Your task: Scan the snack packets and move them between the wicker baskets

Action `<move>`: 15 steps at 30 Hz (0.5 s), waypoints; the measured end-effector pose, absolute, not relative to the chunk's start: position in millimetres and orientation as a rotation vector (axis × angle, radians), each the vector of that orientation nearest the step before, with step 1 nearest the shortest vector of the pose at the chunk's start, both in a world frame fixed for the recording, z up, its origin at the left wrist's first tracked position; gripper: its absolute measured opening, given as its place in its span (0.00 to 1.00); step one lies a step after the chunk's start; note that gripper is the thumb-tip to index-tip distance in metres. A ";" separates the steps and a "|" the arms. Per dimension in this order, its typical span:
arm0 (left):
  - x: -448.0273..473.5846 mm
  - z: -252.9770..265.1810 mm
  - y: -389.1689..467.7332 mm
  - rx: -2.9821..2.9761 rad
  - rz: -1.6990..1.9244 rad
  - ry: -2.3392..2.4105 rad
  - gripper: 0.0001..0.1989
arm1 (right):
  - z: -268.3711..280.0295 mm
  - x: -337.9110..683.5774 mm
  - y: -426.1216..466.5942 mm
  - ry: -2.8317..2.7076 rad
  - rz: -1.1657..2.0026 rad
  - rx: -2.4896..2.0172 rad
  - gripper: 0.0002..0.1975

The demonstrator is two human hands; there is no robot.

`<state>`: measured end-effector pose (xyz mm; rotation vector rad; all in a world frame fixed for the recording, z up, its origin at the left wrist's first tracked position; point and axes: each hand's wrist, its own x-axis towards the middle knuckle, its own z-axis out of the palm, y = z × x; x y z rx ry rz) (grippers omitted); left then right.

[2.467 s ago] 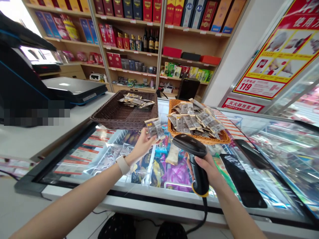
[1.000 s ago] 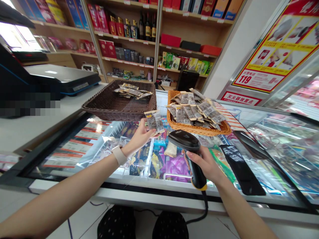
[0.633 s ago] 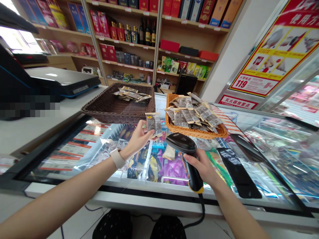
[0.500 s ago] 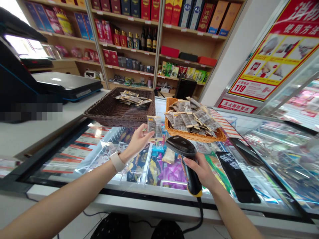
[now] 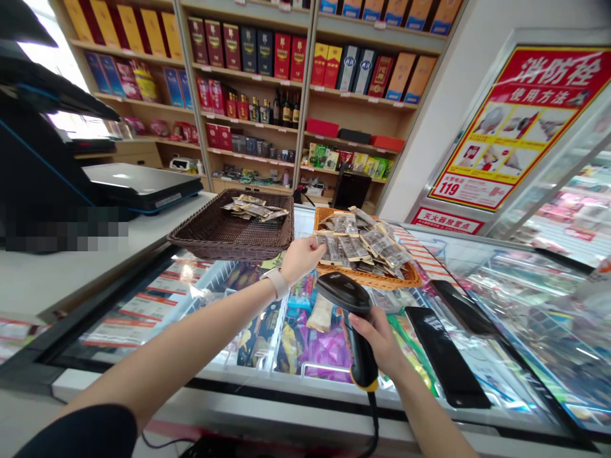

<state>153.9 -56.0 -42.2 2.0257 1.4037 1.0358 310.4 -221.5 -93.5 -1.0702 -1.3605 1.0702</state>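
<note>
My left hand (image 5: pixel 304 256), with a pale band on its wrist, reaches to the left rim of the orange wicker basket (image 5: pixel 377 278). Its fingers are closed in a pinch at the edge of a small clear packet (image 5: pixel 330 249) with dark contents; the fingertips partly hide the grip. Several similar packets (image 5: pixel 384 245) are heaped in that basket. A black barcode scanner (image 5: pixel 351 296) with a yellow-trimmed base is wrapped in my right hand (image 5: pixel 377 337), its head just in front of the basket. More packets (image 5: pixel 255 208) lie at the back of the dark brown wicker basket (image 5: pixel 229 245) on the left.
Both baskets stand on the glass top of a freezer (image 5: pixel 229 381) filled with bagged goods. Two black phone-like slabs (image 5: pixel 446 356) lie right of my right hand. A weighing scale (image 5: pixel 143 181) sits on the left counter. The scanner's cord (image 5: pixel 375 420) hangs downward. Stocked shelves (image 5: pixel 248 76) stand behind.
My left hand has moved right, from in front of the brown basket to the orange basket's edge. The packet it held up no longer shows separately. The camera view has tilted upward.
</note>
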 end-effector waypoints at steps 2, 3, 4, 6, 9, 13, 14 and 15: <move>158.5 -37.0 -53.8 2.135 0.926 1.481 0.21 | -96.2 311.6 -220.3 -1.345 1.065 -1.054 0.22; 160.5 -34.3 -53.0 2.162 0.869 1.513 0.21 | -96.7 311.9 -220.1 -1.341 1.062 -1.046 0.22; 162.5 -31.7 -52.3 2.184 0.816 1.533 0.22 | -96.7 312.1 -220.0 -1.338 1.059 -1.039 0.22; 167.1 -27.0 -50.8 2.227 0.728 1.548 0.24 | -95.9 312.4 -220.1 -1.334 1.059 -1.034 0.22; 173.7 -22.0 -49.6 2.303 0.683 1.563 0.24 | -95.4 312.8 -220.6 -1.324 1.068 -1.044 0.21; 175.2 -21.8 -53.0 2.386 0.702 1.550 0.26 | -97.4 313.8 -220.6 -1.323 1.070 -1.044 0.21; 173.9 -22.8 -54.9 2.401 0.709 1.536 0.26 | -97.9 314.0 -220.5 -1.327 1.069 -1.043 0.21; 172.2 -23.8 -57.3 2.416 0.713 1.525 0.26 | -98.2 314.2 -220.3 -1.330 1.070 -1.045 0.21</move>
